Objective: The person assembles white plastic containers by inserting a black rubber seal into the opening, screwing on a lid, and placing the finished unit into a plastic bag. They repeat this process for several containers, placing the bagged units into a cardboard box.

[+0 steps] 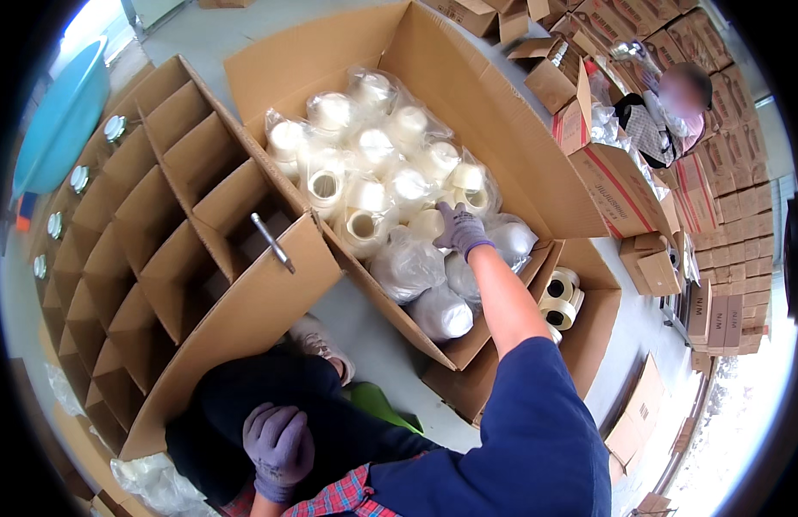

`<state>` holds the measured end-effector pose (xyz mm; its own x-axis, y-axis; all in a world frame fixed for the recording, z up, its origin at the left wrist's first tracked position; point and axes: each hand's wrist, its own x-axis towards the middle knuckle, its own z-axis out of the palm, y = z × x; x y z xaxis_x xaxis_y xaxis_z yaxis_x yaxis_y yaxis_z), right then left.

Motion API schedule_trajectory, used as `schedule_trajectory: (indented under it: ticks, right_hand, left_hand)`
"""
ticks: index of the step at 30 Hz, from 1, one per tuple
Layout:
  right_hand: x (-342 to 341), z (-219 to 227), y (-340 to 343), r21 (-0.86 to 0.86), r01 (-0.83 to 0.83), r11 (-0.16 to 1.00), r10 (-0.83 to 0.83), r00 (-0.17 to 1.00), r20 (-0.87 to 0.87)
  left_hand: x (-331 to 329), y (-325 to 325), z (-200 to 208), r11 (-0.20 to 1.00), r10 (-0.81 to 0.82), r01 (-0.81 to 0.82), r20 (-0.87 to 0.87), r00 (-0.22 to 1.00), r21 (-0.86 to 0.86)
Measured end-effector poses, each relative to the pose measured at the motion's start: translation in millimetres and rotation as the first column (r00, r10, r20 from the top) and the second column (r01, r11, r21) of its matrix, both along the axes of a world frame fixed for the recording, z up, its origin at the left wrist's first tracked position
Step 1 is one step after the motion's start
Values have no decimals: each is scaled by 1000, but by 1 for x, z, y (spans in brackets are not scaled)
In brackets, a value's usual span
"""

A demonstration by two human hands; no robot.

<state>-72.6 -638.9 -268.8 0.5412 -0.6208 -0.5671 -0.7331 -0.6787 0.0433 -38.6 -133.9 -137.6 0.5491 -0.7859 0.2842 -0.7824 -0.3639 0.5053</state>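
My right hand (462, 231), in a purple-grey glove, reaches into a large open cardboard box (511, 129). Its thumb and fingers close about a cream-white cylindrical part (427, 226) among several similar parts in clear plastic bags (408, 267). Some of these parts show a round hole in the end. My left hand (278, 444), gloved alike, rests near my leg with its fingers curled in; nothing shows in it. Left of the bagged parts stands a carton with cardboard dividers (192, 185), its visible cells deep and square. A metal rod (271, 244) lies over its near edge.
Several small silvery-capped items (79, 178) line the divided carton's far left side, near a blue basin (63, 121). A smaller box (589, 336) with cream ring-shaped parts (559, 297) adjoins the large box. Another person (675, 112) sits among cartons at the upper right.
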Motion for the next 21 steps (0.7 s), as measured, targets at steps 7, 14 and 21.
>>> schedule_trajectory:
  ticks: [7,14,21]
  right_hand:
    - [-30,190,51,-239,80,968,-3,953,304]
    - [-103,274,194,-143,35,989,131,227,965]
    - [-93,267,254,-266,-201,943,302,176,937]
  left_hand:
    - [-9,20,-6,995,33,-28,50,998,-98]
    - [-12,37,11,871,73,-294,-490,869,-393]
    - [-3,-27,93,959,111,-20,310,944,-283]
